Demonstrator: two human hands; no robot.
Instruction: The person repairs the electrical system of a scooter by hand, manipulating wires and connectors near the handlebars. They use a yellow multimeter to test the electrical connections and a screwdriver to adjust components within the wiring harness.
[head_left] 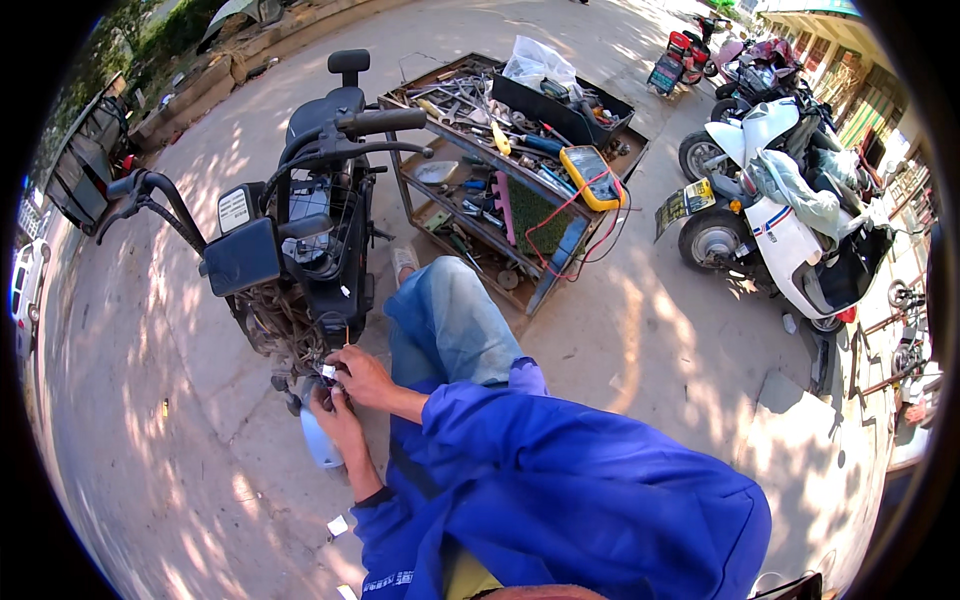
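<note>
An electric scooter (330,235) stands before me with its front cover off and a tangle of wiring (285,322) exposed below the handlebar. At the lower end of that wiring, my right hand (367,378) pinches a small white connector (328,371). Just below it, my left hand (340,422) is closed on thin dark wires, partly hidden by its own fingers. The two hands nearly touch. A thin orange-tipped piece (347,336) sticks up beside the right fingers. Under the left hand shows a pale blue fender (320,440).
A metal tool cart (400,185) full of hand tools stands beyond my knee. On its edge sits a yellow multimeter (592,178) with red leads hanging down. White scooters (790,240) are parked at the right. White scraps (338,525) lie on the concrete near my left elbow.
</note>
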